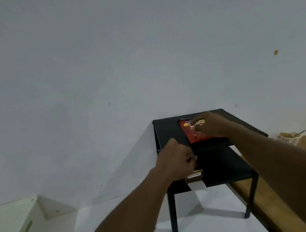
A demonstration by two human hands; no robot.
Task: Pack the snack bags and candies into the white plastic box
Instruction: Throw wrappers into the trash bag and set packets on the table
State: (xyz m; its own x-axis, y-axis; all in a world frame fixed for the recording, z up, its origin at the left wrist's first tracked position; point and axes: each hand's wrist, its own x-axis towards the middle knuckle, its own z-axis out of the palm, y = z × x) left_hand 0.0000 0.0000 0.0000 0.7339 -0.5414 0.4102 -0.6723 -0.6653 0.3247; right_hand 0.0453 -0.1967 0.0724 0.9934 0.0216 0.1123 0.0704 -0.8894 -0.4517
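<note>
1. Clearly mid-pick: right hand [209,124] reaching far across a small black tabletop [169,131] set against a pale wall, fingers [194,126] curled down onto the top edge of a red snack bag [200,134] lying flat near the back.
2. Pinching at that upper edge, probably to lift the bag by its seal rather than crush the contents; whether actually gripped or only touching, cannot tell.
3. Left hand [175,162] closed into a loose fist near the front of the tabletop, fingers folded in; likely around something small, perhaps a candy, but hidden inside the fist, so cannot tell.
4. Just below that fist, a small brown-and-white packet [194,178] at the front lip of the tabletop, partly overhanging and looking apt to slip off.
5. White plastic box: nothing clearly identifiable as such; a white boxy shape [17,222] at lower left, well apart from the tabletop, too cropped to name, contents not visible.
6. Off to the right, a pale cup [288,138] with a stick or spoon standing in it, on a wooden surface beside the tabletop; apparently unrelated.
7. Judged stage: early, goods not yet in any box.
</note>
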